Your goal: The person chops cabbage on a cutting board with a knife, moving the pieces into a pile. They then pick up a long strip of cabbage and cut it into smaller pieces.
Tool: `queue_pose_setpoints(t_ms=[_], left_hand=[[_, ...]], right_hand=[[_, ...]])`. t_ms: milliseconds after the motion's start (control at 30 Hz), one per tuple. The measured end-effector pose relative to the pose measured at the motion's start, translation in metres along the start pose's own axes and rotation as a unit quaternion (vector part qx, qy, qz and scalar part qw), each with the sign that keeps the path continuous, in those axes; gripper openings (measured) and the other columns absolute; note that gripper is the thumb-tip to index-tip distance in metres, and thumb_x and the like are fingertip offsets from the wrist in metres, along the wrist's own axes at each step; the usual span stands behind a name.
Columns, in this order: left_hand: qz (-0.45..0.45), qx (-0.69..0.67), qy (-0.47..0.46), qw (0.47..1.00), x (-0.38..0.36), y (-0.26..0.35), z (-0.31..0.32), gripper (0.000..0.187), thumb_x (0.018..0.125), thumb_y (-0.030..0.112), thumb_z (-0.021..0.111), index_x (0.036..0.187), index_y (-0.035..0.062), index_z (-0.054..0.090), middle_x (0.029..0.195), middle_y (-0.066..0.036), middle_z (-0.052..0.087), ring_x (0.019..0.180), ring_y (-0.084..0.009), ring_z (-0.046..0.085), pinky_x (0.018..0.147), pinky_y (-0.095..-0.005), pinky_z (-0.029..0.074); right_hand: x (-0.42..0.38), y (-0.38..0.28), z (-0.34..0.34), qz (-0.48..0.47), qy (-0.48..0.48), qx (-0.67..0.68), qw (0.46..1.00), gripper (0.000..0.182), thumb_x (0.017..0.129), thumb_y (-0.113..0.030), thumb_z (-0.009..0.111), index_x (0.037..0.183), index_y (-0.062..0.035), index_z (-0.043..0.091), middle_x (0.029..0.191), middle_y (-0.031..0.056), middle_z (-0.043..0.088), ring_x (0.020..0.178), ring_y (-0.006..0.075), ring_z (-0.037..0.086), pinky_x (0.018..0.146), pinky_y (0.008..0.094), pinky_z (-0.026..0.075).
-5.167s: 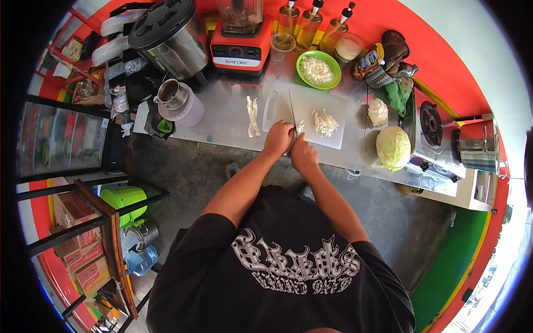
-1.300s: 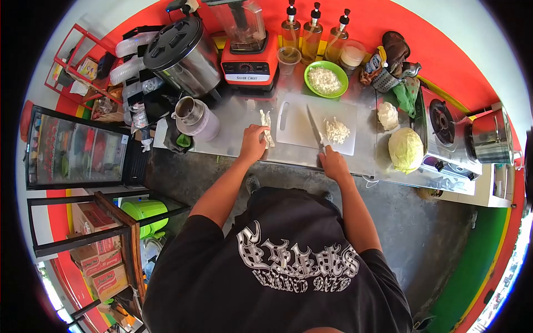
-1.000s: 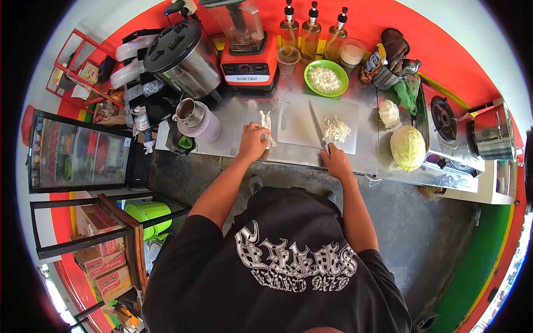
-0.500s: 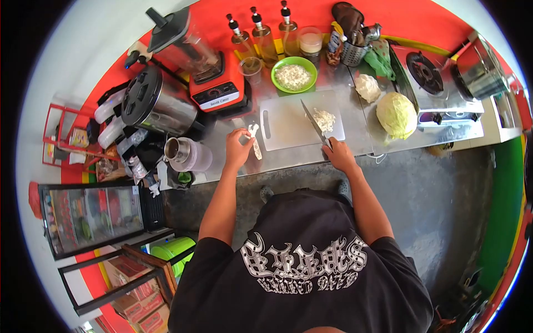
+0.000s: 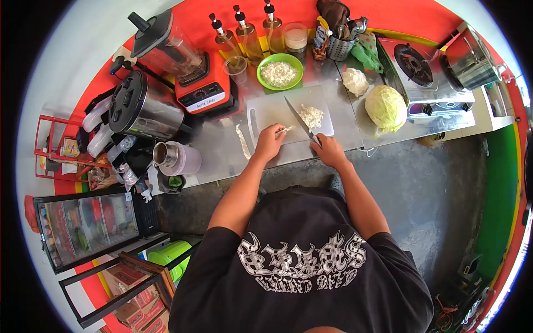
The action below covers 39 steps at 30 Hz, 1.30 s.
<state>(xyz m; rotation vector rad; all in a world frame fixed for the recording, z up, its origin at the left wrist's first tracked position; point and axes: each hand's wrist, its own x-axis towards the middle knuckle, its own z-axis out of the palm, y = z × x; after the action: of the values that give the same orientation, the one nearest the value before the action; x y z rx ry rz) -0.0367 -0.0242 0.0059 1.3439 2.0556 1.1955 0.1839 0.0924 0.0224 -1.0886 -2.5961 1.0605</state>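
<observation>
My right hand (image 5: pixel 328 151) grips a kitchen knife (image 5: pixel 300 119), its blade slanting up and left over the white cutting board (image 5: pixel 265 114). A small heap of finely chopped pale vegetable (image 5: pixel 311 117) lies on the board, just right of the blade. My left hand (image 5: pixel 269 143), at the board's lower left edge, pinches a pale vegetable strip (image 5: pixel 286 129) that points toward the knife. Another long pale piece (image 5: pixel 243 142) rests on the steel counter, left of the board. Behind the board stands a green bowl (image 5: pixel 281 87) containing more chopped pale pieces.
Right of the board sit a whole cabbage (image 5: pixel 386 109) and a smaller pale head (image 5: pixel 355 81), near a gas stove (image 5: pixel 441 111). A red blender (image 5: pixel 205 95), pump bottles (image 5: pixel 249 39) and a clear cup (image 5: pixel 235 67) line the back. A steel flask (image 5: pixel 177 159) stands left.
My left hand has moved right from the counter to the board with a pale strip, leaving another piece on the counter. The right hand still holds the knife; the whole view has shifted slightly.
</observation>
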Motion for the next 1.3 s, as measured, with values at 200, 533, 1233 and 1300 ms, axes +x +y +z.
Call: queue_pose_setpoints(t_ms=[200,533,1233,1300], left_hand=[[0.058,0.123,0.017,0.991,0.000,0.000,0.000,0.032,0.083,0.006,0.073,0.115,0.0038,0.069,0.107,-0.014,0.062,0.105,-0.0346,0.059,0.092,-0.0426,0.048],[0.108,0.138,0.000,0.985,0.002,0.007,0.002,0.038,0.086,-0.003,0.062,0.123,0.0058,0.067,0.112,-0.012,0.062,0.108,-0.0348,0.056,0.098,-0.0426,0.047],[0.066,0.250,-0.061,0.964,-0.004,0.025,0.009,0.028,0.085,0.004,0.060,0.109,0.0100,0.074,0.104,-0.005,0.065,0.100,-0.0276,0.062,0.086,-0.0398,0.056],[0.045,0.250,-0.071,0.965,0.002,0.025,0.012,0.023,0.085,0.008,0.062,0.105,0.0108,0.074,0.103,-0.005,0.065,0.100,-0.0275,0.063,0.085,-0.0414,0.057]], right_hand=[[-0.002,-0.005,0.001,-0.012,0.006,0.007,1.000,0.034,0.096,-0.031,0.064,0.111,-0.0014,0.060,0.093,0.0252,0.070,0.089,0.0475,0.065,0.079,0.0552,0.051],[0.010,-0.036,0.006,0.002,-0.028,-0.043,0.999,0.030,0.096,-0.027,0.060,0.108,0.0001,0.058,0.092,0.0298,0.069,0.090,0.0492,0.066,0.081,0.0569,0.052],[-0.008,-0.060,0.017,0.056,-0.113,-0.155,0.980,0.024,0.101,-0.021,0.051,0.107,0.0017,0.047,0.089,0.0267,0.072,0.088,0.0443,0.072,0.076,0.0535,0.058],[-0.005,-0.064,0.015,0.062,-0.121,-0.180,0.974,0.020,0.099,-0.016,0.051,0.107,0.0016,0.048,0.091,0.0268,0.072,0.090,0.0425,0.073,0.077,0.0513,0.059]])
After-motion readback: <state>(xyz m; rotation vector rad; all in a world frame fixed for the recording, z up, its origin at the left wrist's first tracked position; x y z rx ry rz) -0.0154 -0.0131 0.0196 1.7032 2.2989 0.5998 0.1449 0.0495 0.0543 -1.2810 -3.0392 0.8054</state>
